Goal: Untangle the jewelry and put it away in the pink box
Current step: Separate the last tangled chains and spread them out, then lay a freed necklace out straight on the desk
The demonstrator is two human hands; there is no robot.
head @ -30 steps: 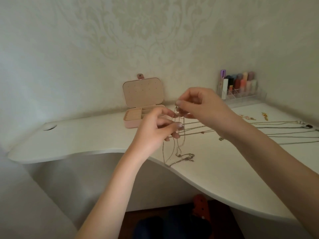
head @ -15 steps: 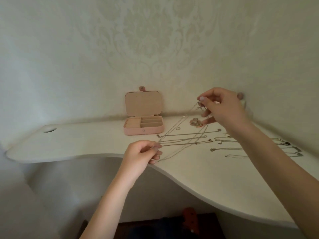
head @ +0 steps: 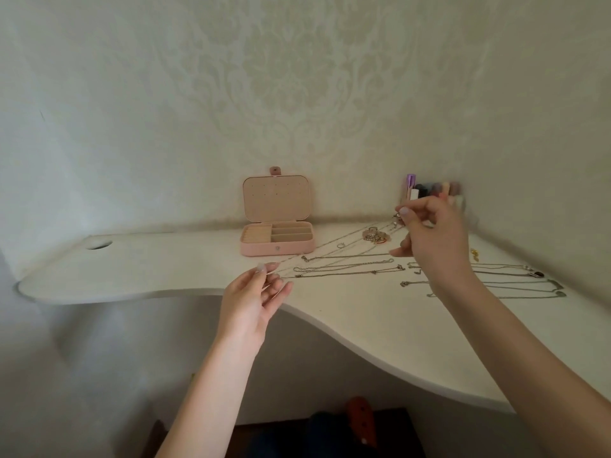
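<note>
A thin chain [head: 334, 246] stretches above the white desk between my two hands. My left hand [head: 256, 292] pinches its lower end near the desk's front edge. Up near the back wall, my right hand [head: 429, 236] pinches the upper end, where a small pendant hangs. The pink box [head: 277, 247] stands open at the back, lid upright, with its compartments showing. Several other chains [head: 350, 271] lie straightened in rows on the desk, and more chains [head: 515, 282] lie to the right of my right arm.
A brooch-like gold piece [head: 375, 236] and a small ring [head: 340, 245] lie behind the chains. A clear organiser with lipsticks [head: 429, 190] stands in the back corner. A gold earring [head: 474, 254] lies on the right. The desk [head: 148, 269] has a curved front edge and a cable hole [head: 98, 244].
My hands have drawn apart: the right went up and to the right, the left down toward the desk edge. The chain that hung in loops is now stretched out between them.
</note>
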